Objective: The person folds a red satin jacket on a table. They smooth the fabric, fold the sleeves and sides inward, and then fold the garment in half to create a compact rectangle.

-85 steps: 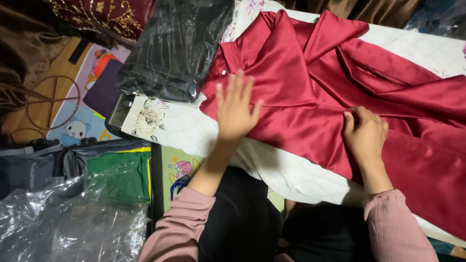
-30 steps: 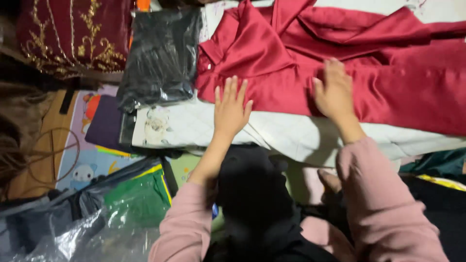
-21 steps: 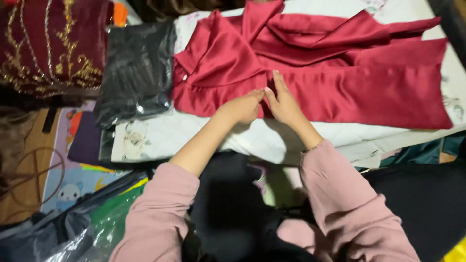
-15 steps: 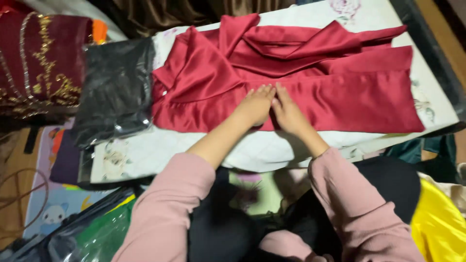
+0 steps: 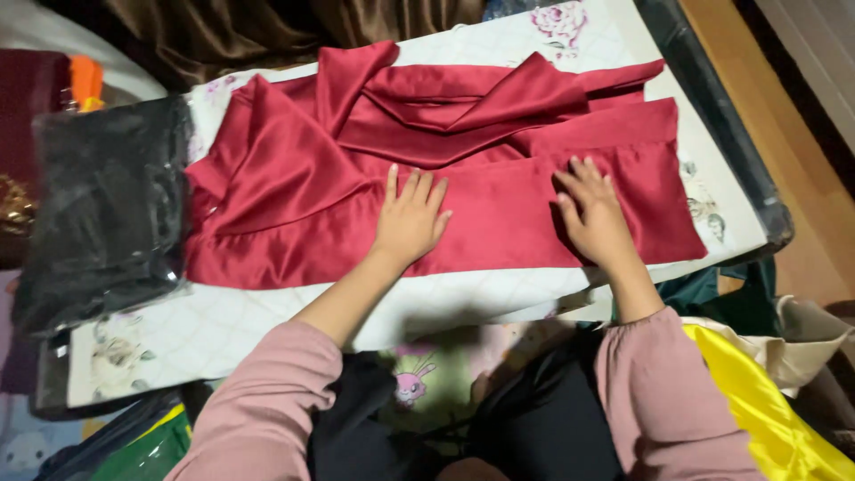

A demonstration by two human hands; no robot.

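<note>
Hands spread apart | left hand (image 5: 410, 218), right hand (image 5: 592, 214): flat, open grip, pressing glossy red satin (image 5: 294, 196)

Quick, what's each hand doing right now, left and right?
Left hand: open, palm flat on the red satin cloth, holding nothing.
Right hand: open, fingers spread, pressed flat on the same cloth, holding nothing.

Garment (image 5: 294, 214) on board (image 5: 267, 312) (bagged cloth (image 5: 98, 214) left).
</note>
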